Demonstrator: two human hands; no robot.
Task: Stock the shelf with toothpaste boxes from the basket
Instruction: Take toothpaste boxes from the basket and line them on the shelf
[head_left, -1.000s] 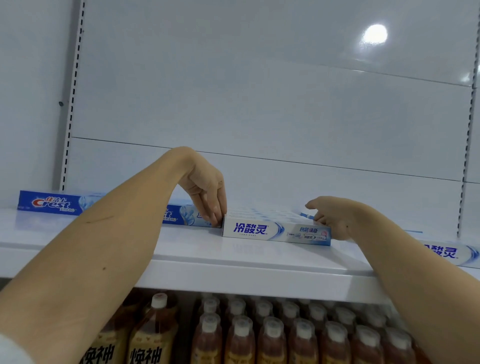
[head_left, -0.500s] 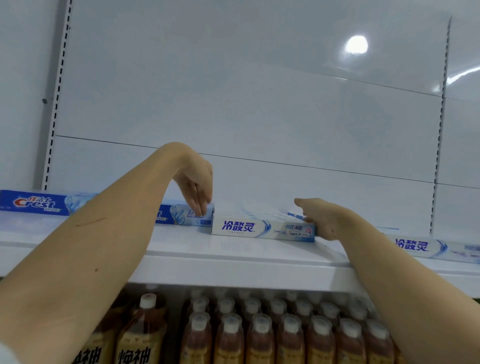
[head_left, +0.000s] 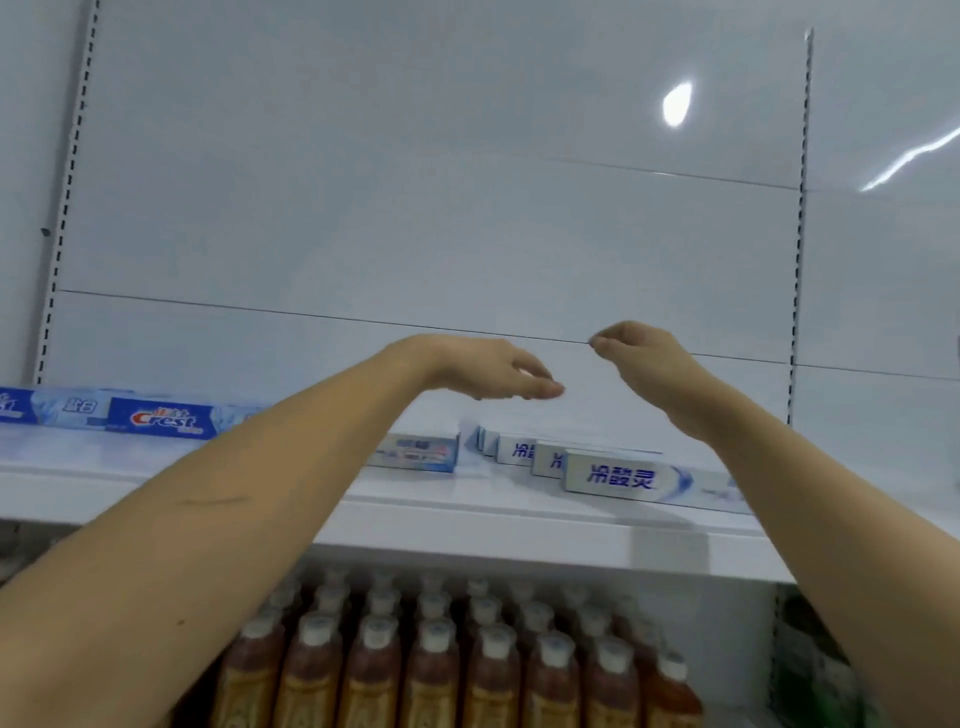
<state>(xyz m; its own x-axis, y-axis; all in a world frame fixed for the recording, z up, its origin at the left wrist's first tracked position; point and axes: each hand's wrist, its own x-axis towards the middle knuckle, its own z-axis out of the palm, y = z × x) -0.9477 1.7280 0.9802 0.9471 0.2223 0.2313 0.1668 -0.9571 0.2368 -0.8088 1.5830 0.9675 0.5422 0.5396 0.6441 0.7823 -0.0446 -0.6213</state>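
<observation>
Both my hands hover above the white shelf and hold nothing. My left hand has relaxed fingers pointing right. My right hand hangs loosely curled, close beside it. Below them lies a white-and-blue toothpaste box, partly hidden by my left forearm. To its right several white toothpaste boxes with blue Chinese lettering lie staggered, one behind another. Blue Crest boxes lie along the shelf's left part. No basket is in view.
Rows of brown drink bottles with white caps fill the level under the shelf. A white back panel with slotted uprights rises behind. Bare shelf surface shows along the front edge.
Both hands have let go of the white box and lifted above the shelf, coming closer together. The view has swung right, so the boxes now sit lower and further staggered boxes show.
</observation>
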